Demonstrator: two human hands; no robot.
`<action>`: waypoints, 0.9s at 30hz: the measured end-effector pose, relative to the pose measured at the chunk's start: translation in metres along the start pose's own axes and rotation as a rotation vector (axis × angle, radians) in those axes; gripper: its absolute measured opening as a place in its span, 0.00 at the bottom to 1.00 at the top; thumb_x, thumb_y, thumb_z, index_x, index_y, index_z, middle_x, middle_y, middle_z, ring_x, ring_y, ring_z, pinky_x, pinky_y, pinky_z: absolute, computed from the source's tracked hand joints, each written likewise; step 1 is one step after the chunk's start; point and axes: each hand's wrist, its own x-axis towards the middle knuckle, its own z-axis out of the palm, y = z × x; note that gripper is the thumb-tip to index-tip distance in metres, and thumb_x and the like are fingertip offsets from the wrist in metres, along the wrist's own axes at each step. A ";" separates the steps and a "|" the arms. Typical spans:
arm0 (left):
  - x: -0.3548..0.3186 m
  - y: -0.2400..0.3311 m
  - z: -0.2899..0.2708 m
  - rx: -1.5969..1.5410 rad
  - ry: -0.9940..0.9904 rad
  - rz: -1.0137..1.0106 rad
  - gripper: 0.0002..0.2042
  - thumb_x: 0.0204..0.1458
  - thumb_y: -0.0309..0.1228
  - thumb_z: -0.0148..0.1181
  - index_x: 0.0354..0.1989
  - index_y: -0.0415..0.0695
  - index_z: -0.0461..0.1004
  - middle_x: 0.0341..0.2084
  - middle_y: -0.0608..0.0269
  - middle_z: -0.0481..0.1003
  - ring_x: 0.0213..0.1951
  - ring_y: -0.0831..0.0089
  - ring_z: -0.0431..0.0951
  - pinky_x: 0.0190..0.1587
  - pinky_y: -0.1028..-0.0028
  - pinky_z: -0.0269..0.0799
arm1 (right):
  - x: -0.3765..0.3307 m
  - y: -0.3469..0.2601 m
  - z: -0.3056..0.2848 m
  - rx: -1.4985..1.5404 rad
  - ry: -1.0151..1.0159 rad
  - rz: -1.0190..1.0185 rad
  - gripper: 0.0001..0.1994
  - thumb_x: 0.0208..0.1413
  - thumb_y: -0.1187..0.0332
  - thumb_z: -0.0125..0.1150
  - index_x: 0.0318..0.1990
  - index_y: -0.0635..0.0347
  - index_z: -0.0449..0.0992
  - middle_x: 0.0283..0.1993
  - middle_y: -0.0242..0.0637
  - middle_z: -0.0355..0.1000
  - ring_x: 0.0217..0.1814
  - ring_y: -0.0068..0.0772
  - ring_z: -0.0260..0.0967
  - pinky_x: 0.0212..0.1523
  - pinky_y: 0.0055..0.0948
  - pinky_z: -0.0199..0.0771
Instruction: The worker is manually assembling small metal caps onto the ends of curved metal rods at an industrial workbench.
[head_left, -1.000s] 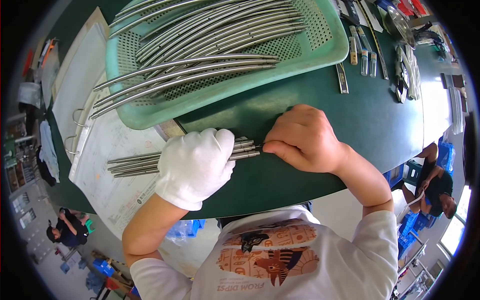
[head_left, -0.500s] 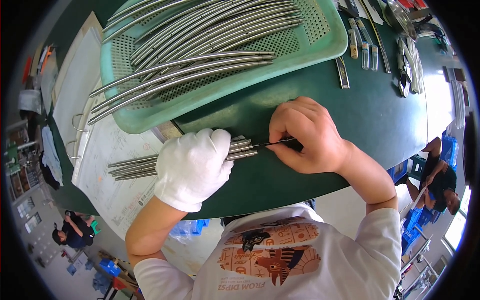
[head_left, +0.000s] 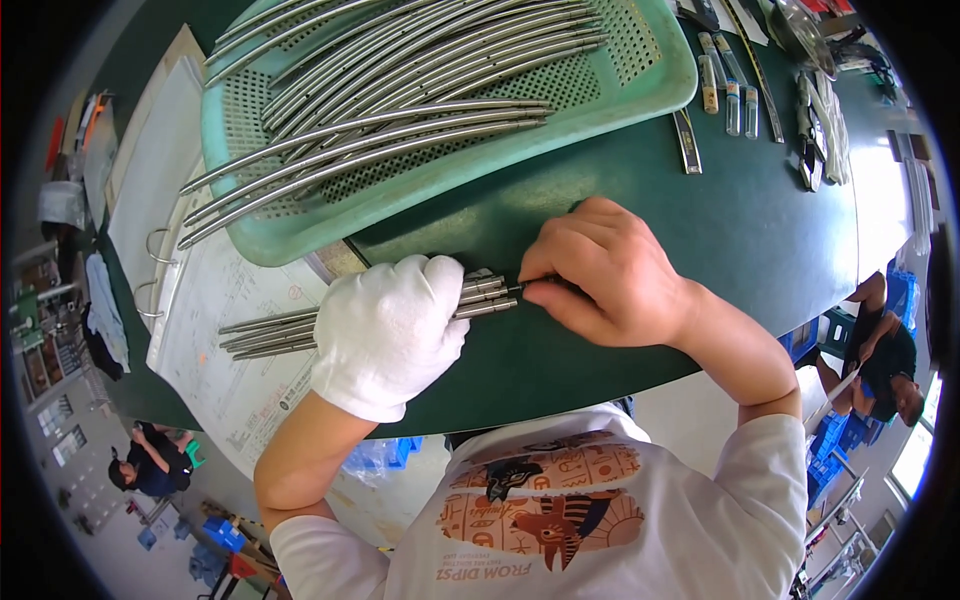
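My left hand (head_left: 382, 338), in a white glove, is closed around a small bundle of slim metal tubes (head_left: 485, 297). Their other ends stick out past the glove, over paper sheets. My bare right hand (head_left: 620, 280) pinches a thin dark pin-like tool (head_left: 515, 289) between thumb and forefinger. Only a short bit of it shows, at the end of one tube; my fingers hide the rest, and whether its tip is inside the tube I cannot tell. Beyond both hands, a green perforated plastic basket (head_left: 440, 193) holds many long, curved metal tubes (head_left: 430, 60).
A ring binder with paper sheets (head_left: 215, 365) lies at the left on the green table (head_left: 640, 175). Several small vials (head_left: 733, 110), a short metal ruler (head_left: 687, 143) and calipers (head_left: 808, 130) lie far right. One person (head_left: 150, 460) is at lower left, another (head_left: 885, 355) at right.
My right hand has moved left, closer to the tube ends, and less of the dark tool shows between fingers and tubes. The left hand keeps its hold on the bundle.
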 end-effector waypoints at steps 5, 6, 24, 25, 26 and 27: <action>-0.001 0.000 0.000 0.011 -0.002 0.002 0.11 0.34 0.34 0.63 0.23 0.47 0.66 0.17 0.62 0.69 0.21 0.63 0.73 0.22 0.64 0.69 | 0.001 -0.003 -0.002 0.042 -0.028 0.020 0.08 0.45 0.71 0.60 0.32 0.56 0.68 0.26 0.33 0.69 0.26 0.40 0.67 0.31 0.35 0.63; -0.001 0.000 -0.001 0.003 -0.005 -0.008 0.11 0.34 0.34 0.63 0.23 0.47 0.66 0.17 0.63 0.69 0.21 0.63 0.73 0.22 0.64 0.69 | 0.002 -0.002 -0.002 0.011 -0.069 -0.014 0.09 0.45 0.71 0.60 0.33 0.56 0.68 0.27 0.34 0.70 0.27 0.40 0.67 0.31 0.35 0.63; 0.000 0.000 -0.001 0.002 -0.014 -0.029 0.12 0.34 0.33 0.63 0.24 0.46 0.67 0.17 0.62 0.69 0.21 0.62 0.73 0.22 0.64 0.69 | 0.002 -0.008 -0.008 -0.056 -0.081 0.042 0.10 0.45 0.69 0.60 0.34 0.56 0.67 0.25 0.32 0.70 0.25 0.39 0.68 0.30 0.35 0.64; 0.000 0.000 -0.001 0.001 -0.013 -0.024 0.12 0.34 0.33 0.63 0.24 0.46 0.67 0.17 0.62 0.69 0.21 0.62 0.73 0.22 0.64 0.69 | 0.000 -0.007 -0.007 -0.055 -0.081 0.042 0.10 0.45 0.69 0.60 0.34 0.56 0.67 0.25 0.32 0.70 0.25 0.39 0.68 0.30 0.35 0.64; 0.000 0.000 -0.001 0.001 -0.013 -0.024 0.12 0.34 0.33 0.63 0.24 0.46 0.67 0.17 0.62 0.69 0.21 0.62 0.73 0.22 0.64 0.69 | -0.002 -0.004 -0.004 -0.087 -0.072 0.026 0.10 0.44 0.71 0.59 0.34 0.55 0.67 0.23 0.32 0.69 0.25 0.39 0.67 0.30 0.35 0.64; 0.000 0.000 -0.001 -0.004 -0.010 -0.013 0.11 0.34 0.33 0.63 0.24 0.46 0.67 0.17 0.62 0.69 0.21 0.62 0.73 0.22 0.64 0.69 | -0.004 -0.003 -0.003 -0.119 -0.064 0.009 0.10 0.43 0.73 0.59 0.34 0.54 0.67 0.22 0.32 0.68 0.24 0.40 0.67 0.29 0.35 0.64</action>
